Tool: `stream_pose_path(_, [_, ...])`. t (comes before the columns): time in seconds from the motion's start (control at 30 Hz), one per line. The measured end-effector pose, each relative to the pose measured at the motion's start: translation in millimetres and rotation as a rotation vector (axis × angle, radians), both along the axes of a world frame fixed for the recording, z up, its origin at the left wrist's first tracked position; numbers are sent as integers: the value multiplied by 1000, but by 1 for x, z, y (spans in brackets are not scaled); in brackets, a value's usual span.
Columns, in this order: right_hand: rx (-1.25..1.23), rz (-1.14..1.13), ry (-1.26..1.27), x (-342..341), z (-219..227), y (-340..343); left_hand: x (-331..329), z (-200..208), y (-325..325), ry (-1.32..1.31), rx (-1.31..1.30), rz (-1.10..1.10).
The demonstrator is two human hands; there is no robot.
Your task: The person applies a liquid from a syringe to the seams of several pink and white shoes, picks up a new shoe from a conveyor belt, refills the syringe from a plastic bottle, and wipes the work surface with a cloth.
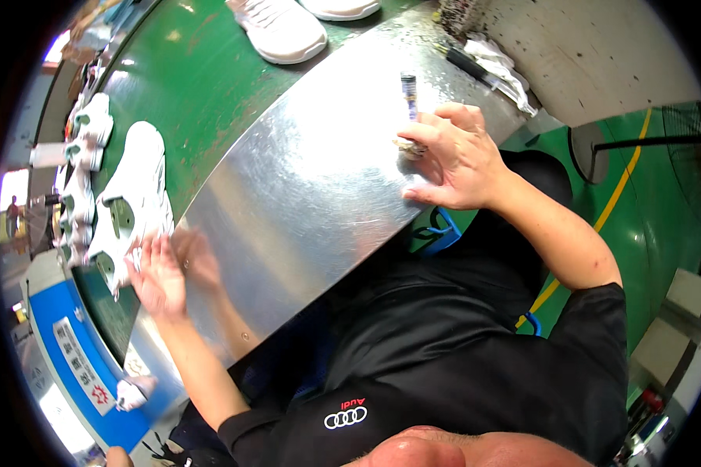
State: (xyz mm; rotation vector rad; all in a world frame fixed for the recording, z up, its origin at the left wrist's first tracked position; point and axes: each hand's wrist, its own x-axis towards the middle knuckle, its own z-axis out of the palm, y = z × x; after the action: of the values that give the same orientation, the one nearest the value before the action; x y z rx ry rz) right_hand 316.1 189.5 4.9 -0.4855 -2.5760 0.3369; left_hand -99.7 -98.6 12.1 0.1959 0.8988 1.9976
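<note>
My left hand (160, 282) reaches to the near end of white sneakers (138, 175) that lie on the green surface at the left. Its fingers are stretched out against the shoe's edge, not wrapped round it. Over the shiny metal ledge (288, 179), my right hand (461, 159) is spread, thumb well apart from the forefinger. By the forefinger stands a slim dark-and-pale stick-like tool (410, 97). A small brownish, ragged lump (410, 149) shows just below that finger; I cannot tell whether it belongs to the tool.
More white sneakers (280, 33) lie at the top, and several others line the far left (82, 179). A black-handled tool (471, 66) lies beside a crumpled white cloth (502, 70) at the upper right. A blue-and-white machine panel (86, 350) stands at the lower left.
</note>
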Motion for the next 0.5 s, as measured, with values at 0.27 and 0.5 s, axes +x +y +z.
stream_pose_path(0.27, [-12, -29, -7, 3, -1, -3, -38, 1, -10, 208, -203, 121])
stream_pose_path(0.5, [-38, -39, -36, -1, -1, -7, -22, 36, 2, 391, -283, 119])
